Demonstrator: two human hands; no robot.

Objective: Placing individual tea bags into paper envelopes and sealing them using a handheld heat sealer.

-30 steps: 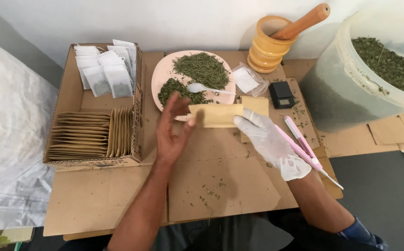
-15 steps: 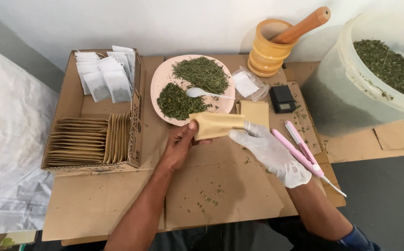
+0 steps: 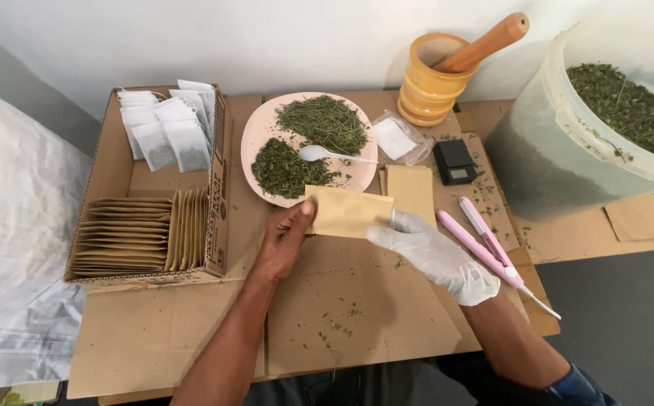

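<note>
**Now: kraft pouch held between both hands**

Flat tan pouch [image 3: 348, 212] held level over the cardboard work surface [image 3: 357, 316], just below the pink plate [image 3: 255, 139] of dried herbs. My bare left hand [image 3: 283, 239] pinches its left edge; my gloved right hand [image 3: 436, 256] grips the right edge. Pink sealer [image 3: 492, 244] lies just right; box of pouches [image 3: 146, 225] sits left.

Lowered the left hand [image 3: 285, 240] from an open, raised pose and closed its fingers [image 3: 306, 210] on the tan envelope's [image 3: 348, 212] left edge. Brought the gloved right hand [image 3: 436, 256] down to its right edge, envelope now nearer the tabletop [image 3: 357, 301].
</note>
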